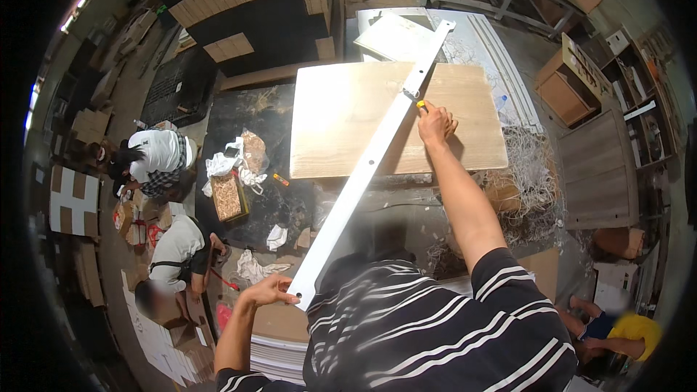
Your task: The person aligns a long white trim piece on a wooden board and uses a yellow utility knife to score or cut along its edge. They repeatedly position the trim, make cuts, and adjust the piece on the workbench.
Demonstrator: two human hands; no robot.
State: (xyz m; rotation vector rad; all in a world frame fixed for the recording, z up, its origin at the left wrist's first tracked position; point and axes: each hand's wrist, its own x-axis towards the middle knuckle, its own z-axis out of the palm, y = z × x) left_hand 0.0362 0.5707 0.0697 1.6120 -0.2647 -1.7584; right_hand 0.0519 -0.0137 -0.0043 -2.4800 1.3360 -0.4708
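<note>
A long white metal straightedge point(370, 163) with holes lies diagonally across a light wooden panel point(341, 123) on a dark workbench point(254, 116). My left hand point(270, 292) grips the near end of the straightedge. My right hand point(435, 122) rests on the panel beside the straightedge near its far end, fingers closed on a small yellow marking tool point(420, 104) against the rule's edge.
Crumpled white rags point(225, 165), a small wooden block point(229, 197) and scraps lie on the bench at left. Two people crouch on the floor at left among cardboard pieces. Stacked brown-and-black panels stand behind. Wooden cabinets and shavings are at right. Another person is at bottom right.
</note>
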